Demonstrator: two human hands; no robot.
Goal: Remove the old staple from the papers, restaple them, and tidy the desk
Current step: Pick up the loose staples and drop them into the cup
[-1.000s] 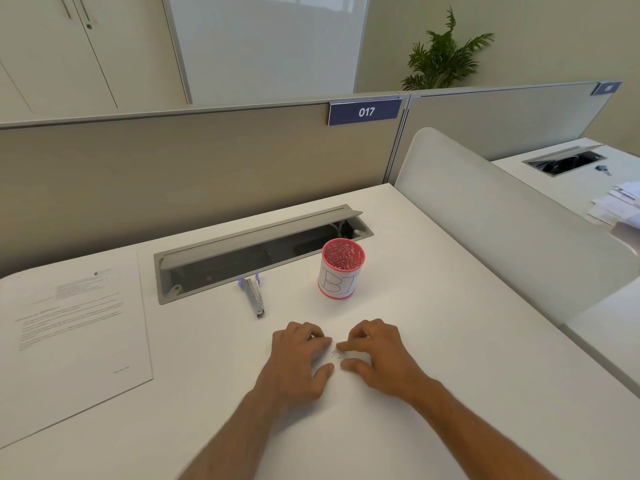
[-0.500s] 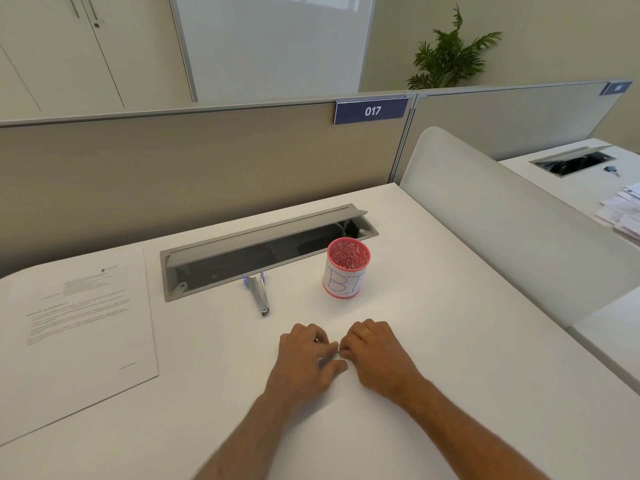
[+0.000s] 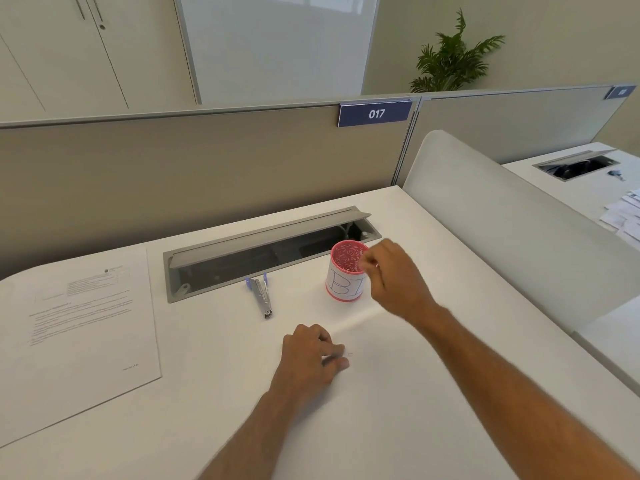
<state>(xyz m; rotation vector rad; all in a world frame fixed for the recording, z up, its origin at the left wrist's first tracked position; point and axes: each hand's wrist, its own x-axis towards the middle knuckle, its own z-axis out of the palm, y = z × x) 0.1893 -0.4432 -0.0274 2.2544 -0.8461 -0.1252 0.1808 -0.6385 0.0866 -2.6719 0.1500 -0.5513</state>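
White desk [image 3: 433, 393] under office partitions, and the right hand [image 3: 393, 277] hovers at the rim of the red mesh cup [image 3: 344, 271], fingertips pinched together; whether anything sits between them, I cannot tell. Left hand [image 3: 308, 356] rests on the desk, fingers curled, a tiny staple [image 3: 350, 354] just beyond them. Stapler [image 3: 262, 295] lies farther out, papers [image 3: 79, 327] well off left.

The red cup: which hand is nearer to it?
Right. The right hand is at the red cup's rim, fingers pinched over its opening. The left hand rests on the desk, nearer the person.
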